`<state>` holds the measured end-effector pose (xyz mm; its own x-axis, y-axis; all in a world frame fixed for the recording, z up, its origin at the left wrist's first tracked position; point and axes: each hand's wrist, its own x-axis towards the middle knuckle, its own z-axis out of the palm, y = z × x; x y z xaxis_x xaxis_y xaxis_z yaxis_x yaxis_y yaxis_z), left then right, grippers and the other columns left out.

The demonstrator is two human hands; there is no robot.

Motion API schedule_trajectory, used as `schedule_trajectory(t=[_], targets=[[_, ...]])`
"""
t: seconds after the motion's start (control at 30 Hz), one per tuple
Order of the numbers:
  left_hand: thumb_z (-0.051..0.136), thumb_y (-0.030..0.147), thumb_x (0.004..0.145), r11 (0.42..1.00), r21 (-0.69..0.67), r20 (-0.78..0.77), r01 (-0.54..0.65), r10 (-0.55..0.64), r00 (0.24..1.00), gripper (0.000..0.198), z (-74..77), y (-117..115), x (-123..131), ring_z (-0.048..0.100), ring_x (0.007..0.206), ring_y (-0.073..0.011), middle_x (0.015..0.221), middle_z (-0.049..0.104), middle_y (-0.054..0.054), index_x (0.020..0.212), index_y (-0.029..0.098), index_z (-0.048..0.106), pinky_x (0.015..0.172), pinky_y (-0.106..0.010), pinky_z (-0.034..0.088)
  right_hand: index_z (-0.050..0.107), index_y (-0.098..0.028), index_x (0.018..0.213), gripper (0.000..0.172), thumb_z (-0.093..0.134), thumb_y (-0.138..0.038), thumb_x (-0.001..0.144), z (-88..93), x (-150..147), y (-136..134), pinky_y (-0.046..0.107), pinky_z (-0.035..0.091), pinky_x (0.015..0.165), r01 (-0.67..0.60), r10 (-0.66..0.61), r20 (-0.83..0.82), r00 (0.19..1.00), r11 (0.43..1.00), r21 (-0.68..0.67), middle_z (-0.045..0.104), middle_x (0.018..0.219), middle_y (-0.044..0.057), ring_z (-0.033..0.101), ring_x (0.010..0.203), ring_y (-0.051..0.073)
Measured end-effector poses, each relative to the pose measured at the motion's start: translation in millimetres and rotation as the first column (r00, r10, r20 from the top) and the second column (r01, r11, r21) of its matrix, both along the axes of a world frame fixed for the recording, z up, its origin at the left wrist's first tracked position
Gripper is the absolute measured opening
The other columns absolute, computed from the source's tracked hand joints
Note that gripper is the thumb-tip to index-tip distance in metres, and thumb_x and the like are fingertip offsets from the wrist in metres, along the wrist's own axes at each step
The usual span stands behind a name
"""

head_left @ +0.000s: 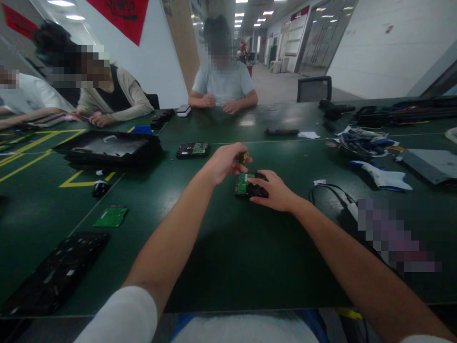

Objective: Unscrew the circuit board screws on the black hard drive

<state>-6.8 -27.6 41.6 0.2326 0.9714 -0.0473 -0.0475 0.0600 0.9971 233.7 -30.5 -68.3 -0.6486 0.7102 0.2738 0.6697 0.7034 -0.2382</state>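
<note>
Left hand (223, 163) is closed in a fist around a small yellow-and-black tool (243, 156), held just above the hard drive (244, 184). Tool tip is hidden, so contact with the drive can't be confirmed.

Right hand (274, 191) lies over the drive's right end with fingers curled down onto it, gripping it against the green table (228, 247). The drive lies flat, green board side up, mid-table right in front of the person.

Around it:
- second drive (193, 150) further out to the left, well apart
- loose green circuit board (111, 216) near left
- black tray (107, 148) behind that
- black mouse (100, 188) between tray and board
- white-and-blue gloves (385, 178) to the right

A person in a light shirt (223, 82) sits opposite, with both hands on the table.
</note>
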Motion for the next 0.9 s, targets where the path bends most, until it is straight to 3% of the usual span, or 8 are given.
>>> schedule_trajectory(t=[0.2,0.43,0.63,0.9], targets=[[0.063,0.038,0.088,0.998,0.059,-0.070,-0.026,0.030,0.997,0.027,3.1,0.8,-4.0,0.060,0.056,-0.0101,0.098,0.075,-0.011,0.094,0.014,0.075,0.048,-0.024,0.040,0.059,-0.032,0.156,0.071,0.073,-0.065,0.094,1.3,0.6,0.0,0.069,0.039,0.121,-0.007,0.007,0.007,1.000,1.000,-0.006,0.045,0.162,0.019,0.043,0.150,0.044],[0.060,0.040,0.088,0.999,-0.039,-0.007,-0.035,0.035,0.999,0.024,3.4,-1.4,-1.7,0.065,0.058,-0.0138,0.097,0.077,-0.011,0.092,0.017,0.066,0.052,-0.026,0.046,0.060,-0.032,0.154,0.070,0.073,-0.065,0.094,0.1,0.9,0.7,0.070,0.039,0.120,-0.003,0.003,0.013,1.000,1.000,-0.013,0.044,0.162,0.019,0.042,0.151,0.045],[0.058,0.040,0.090,0.994,0.042,-0.074,-0.105,0.108,0.991,0.028,2.5,1.3,-5.1,0.059,0.054,-0.0114,0.094,0.072,-0.010,0.084,0.016,0.071,0.049,-0.026,0.041,0.057,-0.036,0.157,0.072,0.071,-0.068,0.094,-2.2,2.2,2.4,0.073,0.036,0.121,0.000,0.001,0.019,1.000,1.000,-0.026,0.043,0.164,0.017,0.041,0.151,0.045],[0.059,0.045,0.093,0.991,-0.065,-0.003,-0.115,0.115,0.993,0.028,4.2,-2.4,0.2,0.067,0.057,-0.0142,0.096,0.077,-0.011,0.096,0.018,0.064,0.050,-0.026,0.047,0.058,-0.037,0.157,0.072,0.073,-0.068,0.093,-5.4,2.0,4.5,0.071,0.038,0.120,-0.007,0.007,-0.001,1.000,1.000,-0.009,0.045,0.163,0.016,0.042,0.150,0.045]])
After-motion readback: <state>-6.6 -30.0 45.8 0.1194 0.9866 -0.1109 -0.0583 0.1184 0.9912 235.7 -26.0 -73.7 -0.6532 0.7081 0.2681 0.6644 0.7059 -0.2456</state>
